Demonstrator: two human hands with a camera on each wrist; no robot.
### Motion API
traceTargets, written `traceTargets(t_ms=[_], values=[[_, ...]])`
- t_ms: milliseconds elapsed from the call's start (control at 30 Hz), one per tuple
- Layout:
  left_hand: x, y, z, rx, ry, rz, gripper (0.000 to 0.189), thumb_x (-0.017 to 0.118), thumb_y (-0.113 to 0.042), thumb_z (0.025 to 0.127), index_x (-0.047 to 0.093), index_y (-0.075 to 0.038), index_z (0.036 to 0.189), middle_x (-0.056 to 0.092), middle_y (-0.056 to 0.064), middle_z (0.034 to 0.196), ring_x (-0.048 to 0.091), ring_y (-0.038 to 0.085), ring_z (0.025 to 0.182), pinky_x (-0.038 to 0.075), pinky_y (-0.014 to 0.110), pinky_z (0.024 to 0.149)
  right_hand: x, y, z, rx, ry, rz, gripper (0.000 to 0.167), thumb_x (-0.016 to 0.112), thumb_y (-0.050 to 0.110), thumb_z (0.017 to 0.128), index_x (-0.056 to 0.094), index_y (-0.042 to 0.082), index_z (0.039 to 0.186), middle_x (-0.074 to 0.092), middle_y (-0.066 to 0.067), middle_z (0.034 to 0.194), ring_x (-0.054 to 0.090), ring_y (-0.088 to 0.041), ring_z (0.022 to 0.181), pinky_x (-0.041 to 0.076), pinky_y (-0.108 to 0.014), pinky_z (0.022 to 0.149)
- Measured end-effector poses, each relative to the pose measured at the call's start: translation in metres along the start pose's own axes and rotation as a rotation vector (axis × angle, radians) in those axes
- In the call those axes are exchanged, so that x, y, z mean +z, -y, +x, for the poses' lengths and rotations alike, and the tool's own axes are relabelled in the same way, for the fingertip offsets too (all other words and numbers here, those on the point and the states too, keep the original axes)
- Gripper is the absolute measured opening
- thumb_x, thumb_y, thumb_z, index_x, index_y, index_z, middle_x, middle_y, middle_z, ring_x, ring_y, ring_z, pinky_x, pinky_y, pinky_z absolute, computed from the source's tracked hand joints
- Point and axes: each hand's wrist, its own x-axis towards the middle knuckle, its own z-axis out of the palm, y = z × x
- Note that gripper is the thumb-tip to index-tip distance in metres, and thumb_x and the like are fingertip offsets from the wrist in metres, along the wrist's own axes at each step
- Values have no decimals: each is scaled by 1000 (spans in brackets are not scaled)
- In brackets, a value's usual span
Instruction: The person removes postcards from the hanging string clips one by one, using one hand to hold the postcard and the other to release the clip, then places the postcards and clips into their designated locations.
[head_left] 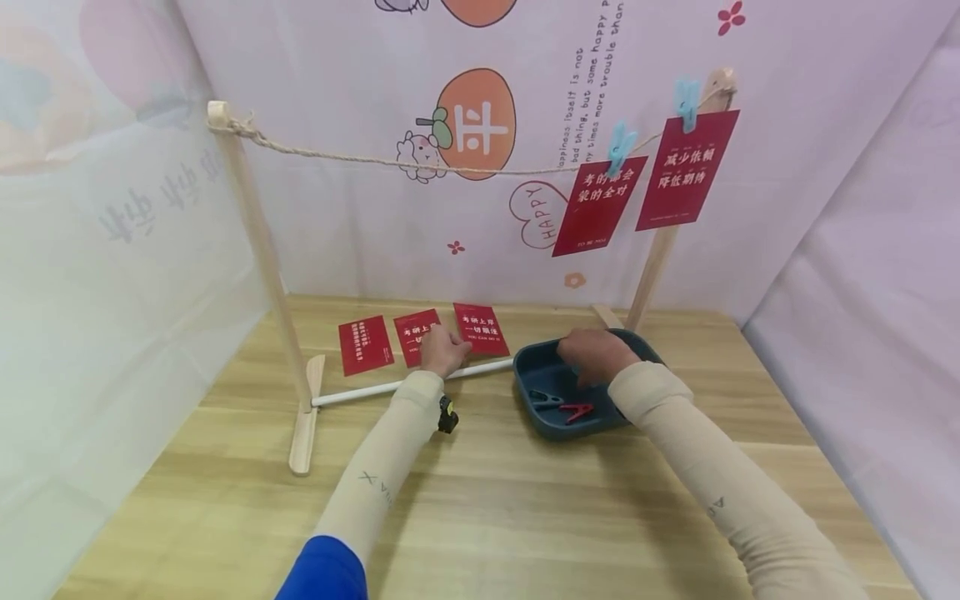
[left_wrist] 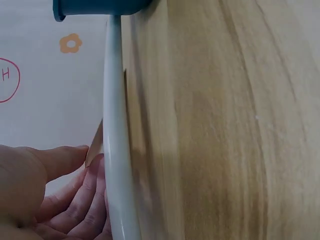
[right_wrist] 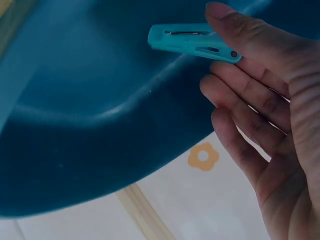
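My left hand [head_left: 445, 350] reaches over the white rod [head_left: 360, 393] and pinches the edge of the right-hand red card [head_left: 482, 329] on the table. In the left wrist view that card [left_wrist: 95, 147] shows as a thin sliver between thumb and fingers. A second red card [head_left: 415, 333] lies partly under the hand, and a third red card [head_left: 366, 345] lies left of it. Inside the dark blue basin [head_left: 528, 379], my right hand [head_left: 597, 354] pinches a turquoise clothespin [right_wrist: 187, 40] between thumb and fingers. A red clothespin [head_left: 577, 412] and a dark clothespin [head_left: 545, 399] lie in the basin.
A twine line [head_left: 360, 157] runs between a left wooden post [head_left: 258, 242] and a right wooden post [head_left: 656, 267]. Two red cards hang near its right end, from one light blue clothespin [head_left: 619, 148] and another light blue clothespin [head_left: 686, 104]. Printed cloth stands behind.
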Motion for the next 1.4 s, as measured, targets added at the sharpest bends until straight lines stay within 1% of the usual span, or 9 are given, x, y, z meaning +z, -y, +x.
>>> traceTargets(t_ms=[200, 300, 400, 533, 700, 900, 1033, 1200, 1400], values=[[1, 8, 1, 56, -15, 50, 35, 76, -16, 98, 73, 5, 69, 65, 4, 55, 51, 10, 49, 50, 26, 61, 9, 7, 2, 5, -5, 20, 33, 100, 19, 71, 76, 10, 92, 72, 0, 80, 65, -12, 71, 60, -32, 66], [0, 7, 2, 61, -7, 59, 37, 76, -17, 98, 71, 5, 70, 59, 4, 53, 44, 10, 48, 43, 24, 56, 11, 7, 3, 7, 0, 25, 32, 100, 20, 70, 75, 11, 88, 71, 1, 77, 64, -12, 68, 59, -32, 64], [-3, 6, 2, 46, 4, 59, 27, 76, -18, 99, 77, 3, 81, 73, 10, 70, 56, 12, 56, 51, 26, 60, 11, 6, 4, 11, 15, 35, 32, 100, 20, 70, 75, 11, 87, 71, 1, 77, 64, -12, 68, 59, -32, 64], [-8, 5, 2, 27, 18, 38, 18, 75, -17, 100, 81, -1, 96, 80, 17, 100, 73, 23, 77, 62, 37, 78, 7, 4, 3, 49, 69, 75, 34, 100, 22, 71, 76, 11, 93, 73, 0, 85, 66, -13, 74, 61, -34, 70], [-15, 3, 1, 39, 8, -3, 18, 73, -16, 100, 79, 0, 105, 79, 19, 109, 74, 31, 93, 63, 44, 88, -4, -2, 1, 54, 66, 105, 35, 97, 22, 77, 77, 8, 102, 75, -4, 93, 67, -18, 83, 63, -38, 80], [-22, 2, 1, 53, -11, -19, 25, 73, -16, 100, 75, 2, 117, 77, 20, 118, 73, 35, 111, 61, 47, 99, -21, -8, -2, 53, 20, 181, 45, 90, 24, 86, 76, 5, 124, 78, -13, 115, 73, -28, 104, 62, -47, 97], [-25, 0, 0, 64, -16, -16, 21, 73, -16, 99, 76, 0, 112, 78, 19, 114, 74, 32, 106, 62, 44, 96, -32, -9, -5, 68, -27, 278, 50, 89, 24, 87, 73, 5, 132, 77, -16, 126, 73, -33, 115, 61, -49, 101], [-28, -4, -1, 108, -14, -1, 17, 72, -17, 100, 75, -1, 97, 79, 17, 103, 74, 24, 83, 62, 39, 83, -44, -7, -12, 81, -92, 335, 57, 90, 24, 86, 71, 5, 136, 75, -18, 131, 72, -37, 120, 61, -50, 101], [-35, -15, -5, 162, 2, -3, 27, 70, -20, 102, 74, 1, 118, 78, 18, 117, 78, 25, 81, 65, 39, 86, -58, -7, -20, 70, -173, 375, 60, 90, 24, 85, 69, 2, 137, 73, -20, 133, 71, -40, 123, 60, -51, 101]])
